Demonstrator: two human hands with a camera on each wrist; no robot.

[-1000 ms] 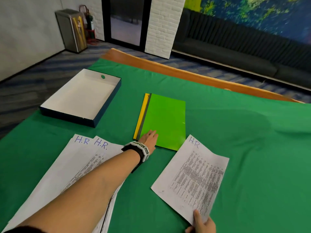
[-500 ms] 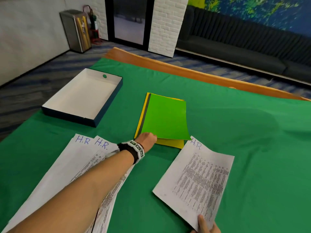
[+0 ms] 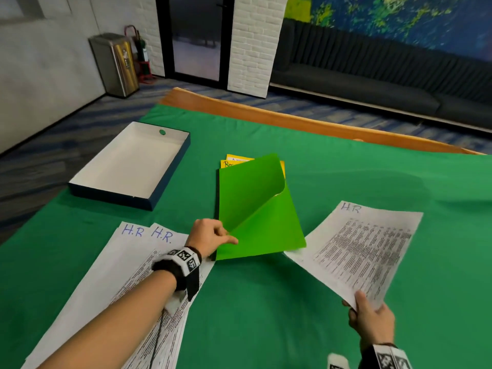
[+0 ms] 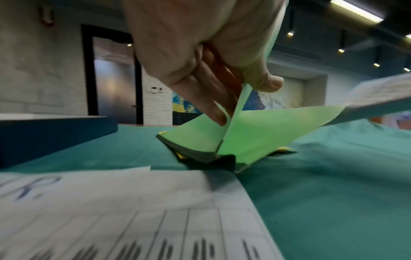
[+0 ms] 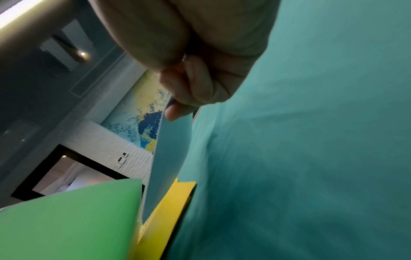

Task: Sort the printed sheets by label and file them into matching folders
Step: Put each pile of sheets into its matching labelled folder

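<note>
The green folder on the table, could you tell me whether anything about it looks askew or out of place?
Nothing is damaged. The green folder lies askew on the yellow folder, whose far edge pokes out beyond it. Its cover curls up only because the left hand pinches the near corner to open it.

A white brick pillar [image 3: 251,43] is standing between a dark-framed glass door [image 3: 197,35] and a blue-and-yellow mural [image 3: 399,22]. A long dark bench sofa [image 3: 359,83] is running below the mural. A steel bin [image 3: 114,65] is sitting by what looks like a fire extinguisher [image 3: 139,54]. Striped carpet [image 3: 66,139] is covering the floor; ceiling spotlights [image 4: 290,33] are glowing.
</note>
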